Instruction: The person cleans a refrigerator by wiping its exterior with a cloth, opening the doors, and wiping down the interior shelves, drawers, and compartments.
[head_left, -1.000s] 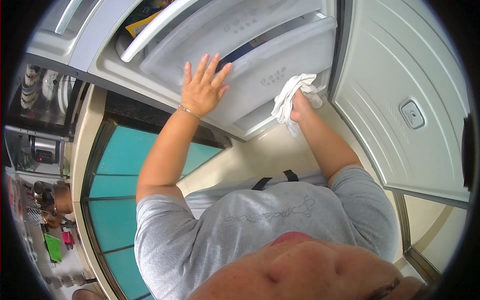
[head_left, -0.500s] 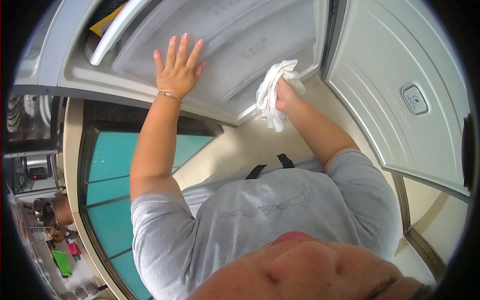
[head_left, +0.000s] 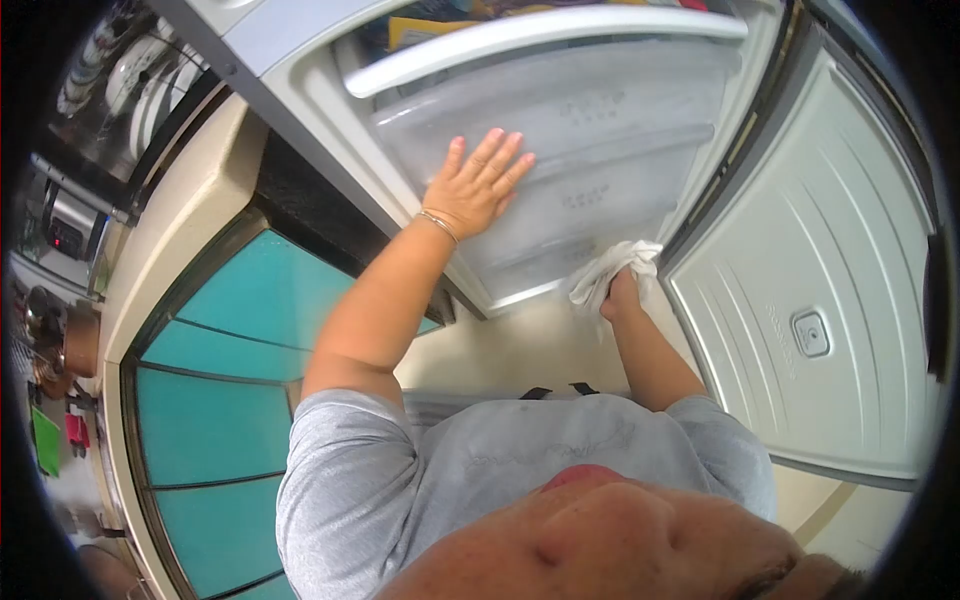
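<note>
My left hand [head_left: 472, 192] has its fingers spread, at the left part of the frosted freezer drawer front [head_left: 590, 150]; it holds nothing. A thin bracelet [head_left: 440, 226] circles that wrist. Lower and to the right, my right hand [head_left: 622, 294] grips a crumpled white cloth [head_left: 603, 270] by the drawers' bottom right corner. The cloth hangs partly over the hand and hides some of the fingers. Whether the cloth touches the freezer is hard to tell. The freezer door [head_left: 800, 290] stands wide to the right.
A white drawer handle [head_left: 550, 38] curves across the top, with yellow packaging [head_left: 420, 32] behind it. Turquoise cabinet fronts [head_left: 215, 430] line the left under a pale counter edge [head_left: 195, 180]. The light floor [head_left: 490, 350] shows below the freezer.
The view has shifted, showing more of the upper drawers and the counter. The cloth in my right hand now sits near the freezer's bottom right corner. My left hand stays spread against the drawers.
</note>
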